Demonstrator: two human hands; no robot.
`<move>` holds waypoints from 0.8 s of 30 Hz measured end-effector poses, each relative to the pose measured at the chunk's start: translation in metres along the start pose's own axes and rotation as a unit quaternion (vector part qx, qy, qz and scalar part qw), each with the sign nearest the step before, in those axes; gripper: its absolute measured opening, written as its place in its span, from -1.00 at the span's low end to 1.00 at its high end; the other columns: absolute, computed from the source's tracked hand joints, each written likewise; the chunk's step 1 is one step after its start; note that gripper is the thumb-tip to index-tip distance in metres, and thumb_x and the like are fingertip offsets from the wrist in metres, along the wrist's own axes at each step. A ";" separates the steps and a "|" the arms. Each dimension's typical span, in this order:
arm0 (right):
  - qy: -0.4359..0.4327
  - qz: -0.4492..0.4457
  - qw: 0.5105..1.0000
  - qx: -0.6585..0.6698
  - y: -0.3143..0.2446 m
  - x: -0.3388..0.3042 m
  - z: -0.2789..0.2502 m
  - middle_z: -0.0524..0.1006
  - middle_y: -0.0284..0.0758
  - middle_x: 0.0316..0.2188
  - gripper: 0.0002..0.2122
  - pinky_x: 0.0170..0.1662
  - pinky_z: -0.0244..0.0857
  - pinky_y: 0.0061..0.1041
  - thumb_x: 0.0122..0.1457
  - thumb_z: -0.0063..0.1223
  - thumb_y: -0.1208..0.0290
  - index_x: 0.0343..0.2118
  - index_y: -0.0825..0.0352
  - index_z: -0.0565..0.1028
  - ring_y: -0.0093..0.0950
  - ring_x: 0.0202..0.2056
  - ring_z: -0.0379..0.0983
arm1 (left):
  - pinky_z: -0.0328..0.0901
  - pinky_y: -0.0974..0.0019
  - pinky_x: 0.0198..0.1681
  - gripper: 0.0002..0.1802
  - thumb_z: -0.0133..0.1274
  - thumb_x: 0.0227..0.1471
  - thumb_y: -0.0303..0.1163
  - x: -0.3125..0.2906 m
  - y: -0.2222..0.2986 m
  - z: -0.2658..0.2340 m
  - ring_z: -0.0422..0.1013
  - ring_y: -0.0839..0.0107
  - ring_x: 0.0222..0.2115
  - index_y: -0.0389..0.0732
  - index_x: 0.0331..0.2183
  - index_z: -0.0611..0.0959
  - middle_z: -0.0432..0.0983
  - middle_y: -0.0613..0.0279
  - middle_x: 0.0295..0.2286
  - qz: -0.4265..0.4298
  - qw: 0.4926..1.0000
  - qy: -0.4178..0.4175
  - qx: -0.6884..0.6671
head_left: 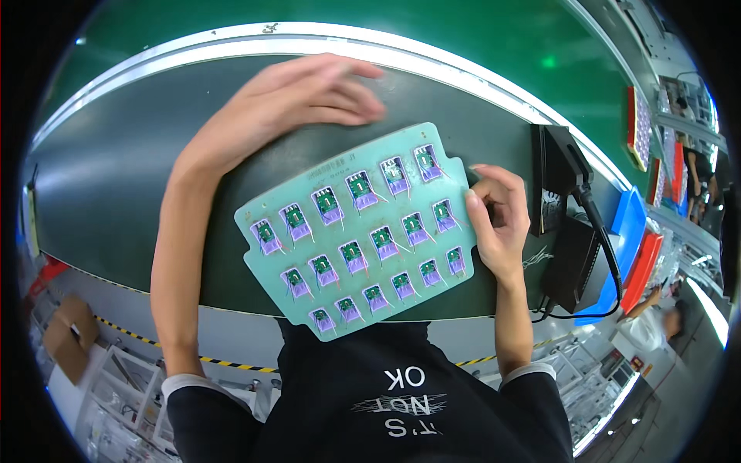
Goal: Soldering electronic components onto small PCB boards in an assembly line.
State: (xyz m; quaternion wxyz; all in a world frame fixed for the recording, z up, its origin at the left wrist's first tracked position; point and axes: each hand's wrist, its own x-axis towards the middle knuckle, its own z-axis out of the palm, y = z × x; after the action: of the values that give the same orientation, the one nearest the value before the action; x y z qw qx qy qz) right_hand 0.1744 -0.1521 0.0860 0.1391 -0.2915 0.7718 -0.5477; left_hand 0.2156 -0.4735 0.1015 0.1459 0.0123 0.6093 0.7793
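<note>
A pale green tray [301, 255] lies tilted across the near edge of the dark bench, its lower corner reaching over my lap. Three rows of slots in it carry small green circuit boards [360, 187] on purple bases, with thin white and red wires sticking out. My right hand [498, 216] grips the tray's right edge, thumb on top and fingers curled. Above the tray's far edge, my left hand [328, 92] is raised with nothing visible in it. Its fingers are loosely bent and apart, a little blurred by motion.
Right of the tray stands a black device [559, 166] with a thick cable [610, 247], and a black box [575, 262] nearer me. Loose thin wires [538, 257] lie beside them. Blue [627, 231] and red bins [644, 262] sit farther right. A white rail [340, 35] borders the bench's far side.
</note>
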 end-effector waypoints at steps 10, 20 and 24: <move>-0.001 0.028 1.000 -0.011 -0.002 0.002 -0.003 0.26 -0.53 -0.73 -0.80 -0.60 -0.09 -0.66 0.21 0.08 0.58 -0.10 0.41 0.48 -0.77 -0.67 0.07 | 0.46 0.31 -0.29 -0.44 -0.31 0.37 -0.14 -0.177 -0.002 0.055 0.52 0.30 -0.37 -0.38 0.18 0.26 0.49 0.05 -0.34 -0.189 0.945 0.265 0.034; 0.018 0.009 0.999 -0.049 -0.006 0.004 0.002 0.41 -0.39 -0.74 -0.90 -0.63 0.03 -0.62 0.21 0.12 0.50 -0.38 0.44 0.54 -0.70 -0.72 0.19 | 0.48 0.33 -0.36 -0.41 -0.44 0.38 -0.02 -0.189 -0.032 0.103 0.56 0.31 -0.45 -0.34 0.13 0.27 0.56 0.02 -0.36 -0.148 0.926 0.346 0.022; 0.017 -0.011 0.997 -0.070 -0.005 0.005 0.002 0.42 -0.31 -0.75 -0.84 -0.64 0.03 -0.56 0.21 0.13 0.46 -0.47 0.43 0.52 -0.62 -0.74 0.20 | 0.45 0.40 -0.55 -0.37 -0.46 0.37 0.02 -0.182 -0.033 0.107 0.52 0.31 -0.64 -0.40 -0.15 0.43 0.55 0.05 -0.54 -0.172 0.929 0.327 0.008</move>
State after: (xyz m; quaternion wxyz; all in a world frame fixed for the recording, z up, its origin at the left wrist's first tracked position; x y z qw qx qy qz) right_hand 0.1736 -0.1579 0.0906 0.0990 -0.3001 0.8072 -0.4985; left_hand 0.4173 -0.4096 0.1265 0.0705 -0.3468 0.6223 0.6983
